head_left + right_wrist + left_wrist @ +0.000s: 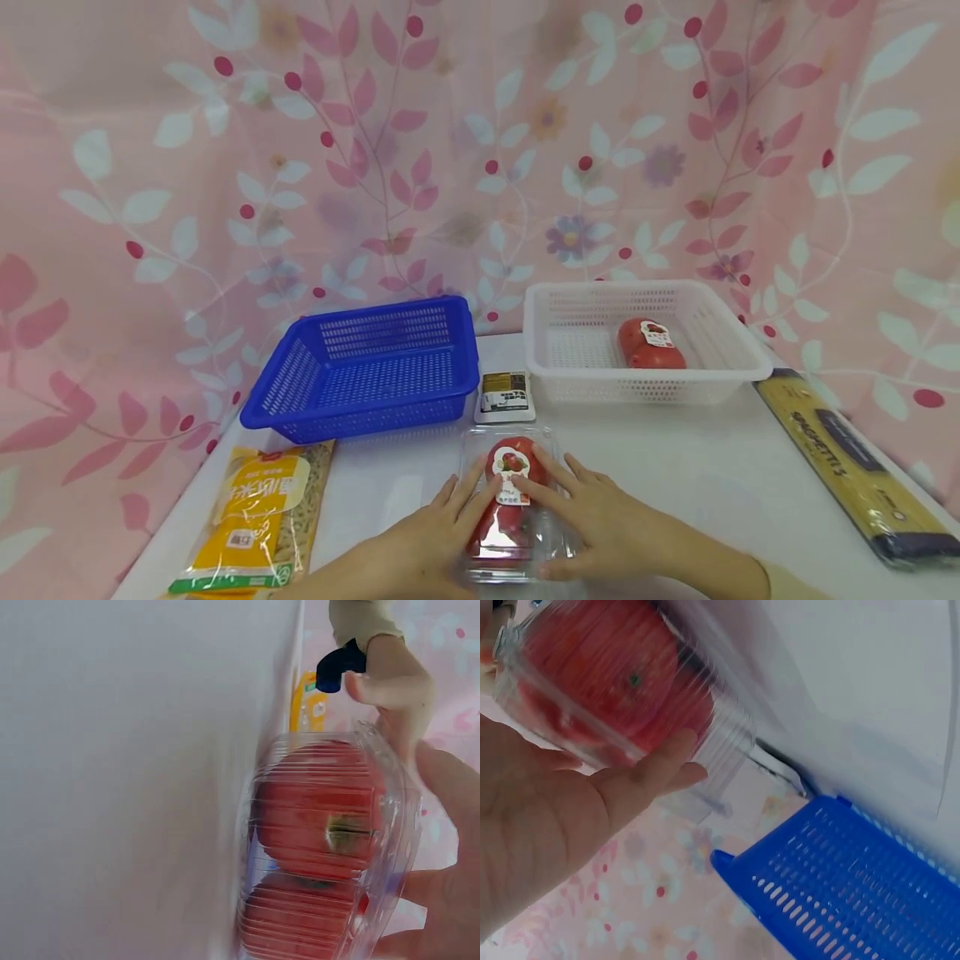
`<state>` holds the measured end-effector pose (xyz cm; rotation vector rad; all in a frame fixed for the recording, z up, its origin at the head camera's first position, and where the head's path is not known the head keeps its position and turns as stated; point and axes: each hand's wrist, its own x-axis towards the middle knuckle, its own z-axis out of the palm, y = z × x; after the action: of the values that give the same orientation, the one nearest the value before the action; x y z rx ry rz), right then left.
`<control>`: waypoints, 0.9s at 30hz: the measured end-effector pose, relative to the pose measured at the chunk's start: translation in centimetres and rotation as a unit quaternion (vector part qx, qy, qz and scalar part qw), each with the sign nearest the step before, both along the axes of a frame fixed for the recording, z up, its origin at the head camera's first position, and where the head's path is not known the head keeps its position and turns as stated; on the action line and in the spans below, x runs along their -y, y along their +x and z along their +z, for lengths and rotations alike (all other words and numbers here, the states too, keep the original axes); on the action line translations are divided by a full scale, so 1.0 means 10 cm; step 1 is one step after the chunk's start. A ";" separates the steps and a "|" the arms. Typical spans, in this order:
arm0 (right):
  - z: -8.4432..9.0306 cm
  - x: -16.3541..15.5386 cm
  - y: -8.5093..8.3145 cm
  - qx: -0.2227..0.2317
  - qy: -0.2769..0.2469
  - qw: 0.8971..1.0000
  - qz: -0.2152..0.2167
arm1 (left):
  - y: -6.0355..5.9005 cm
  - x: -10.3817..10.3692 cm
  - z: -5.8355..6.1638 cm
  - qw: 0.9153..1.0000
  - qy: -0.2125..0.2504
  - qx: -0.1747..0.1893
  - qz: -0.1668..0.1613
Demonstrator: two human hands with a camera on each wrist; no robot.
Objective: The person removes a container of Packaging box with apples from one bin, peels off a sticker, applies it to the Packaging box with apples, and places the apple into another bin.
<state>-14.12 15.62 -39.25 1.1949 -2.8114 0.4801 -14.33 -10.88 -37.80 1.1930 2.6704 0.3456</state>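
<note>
A clear plastic box [550, 542] of red tomatoes [498, 533] lies on the white table in front of me, its lid down and a white label [513, 463] on top. From the left, my left hand [420, 537] rests its extended fingers on the lid. Its thumb side is near the box's front left. My right hand [618, 521] touches the lid from the other side, fingers spread and straight, thumb by the front right corner. In the right wrist view the ribbed side of the box [322, 810] shows two tomatoes, one with a green stem spot.
Behind the box stand a blue basket [360, 423] and a white basket [652, 387] holding labelled tomatoes [651, 346]. A small white packet [505, 396] lies between them. A yellow bag [258, 517] is at left, a spaghetti pack [847, 462] at right. A floral curtain [450, 167] hangs behind.
</note>
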 end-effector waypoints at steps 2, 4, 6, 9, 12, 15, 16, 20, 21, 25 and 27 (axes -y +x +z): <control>0.00 0.00 0.02 -0.007 0.001 1.000 -0.005 | -0.01 -0.01 -0.02 1.000 -0.002 0.005 -0.010; -0.01 0.01 0.04 -0.018 -0.004 1.000 -0.002 | 0.00 -0.01 -0.04 1.000 0.004 0.005 -0.016; -0.02 0.03 0.04 -0.033 -0.018 0.999 0.005 | 0.01 -0.01 -0.04 1.000 0.008 0.004 -0.016; -0.06 0.06 0.05 -0.053 -0.047 0.997 0.014 | 0.03 -0.04 -0.04 1.000 0.016 -0.006 -0.007; -0.10 0.09 0.05 -0.067 -0.072 0.995 0.014 | 0.03 -0.07 -0.04 1.000 0.021 -0.021 0.003; -0.10 0.10 0.04 -0.071 -0.084 0.994 0.006 | 0.03 -0.11 -0.05 0.999 0.029 -0.029 0.021; -0.10 0.10 0.04 -0.067 -0.085 0.994 0.004 | 0.03 -0.13 -0.06 0.999 0.033 -0.031 0.024; -0.04 0.08 0.03 -0.045 -0.085 0.995 0.003 | 0.04 -0.16 -0.06 0.997 0.055 -0.032 0.034; -0.02 0.07 0.03 -0.032 -0.082 0.996 0.001 | 0.05 -0.17 -0.06 0.997 0.064 -0.033 0.034; 0.05 0.04 0.03 0.000 -0.078 0.997 -0.010 | 0.05 -0.21 -0.03 0.994 0.098 -0.036 0.029; 0.08 0.02 0.03 0.009 -0.075 0.997 -0.017 | 0.04 -0.23 -0.01 0.993 0.108 -0.032 0.028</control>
<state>-13.83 15.38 -38.44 1.1173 -2.7474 0.6899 -13.90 -8.58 -37.91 1.2077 2.7833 0.6289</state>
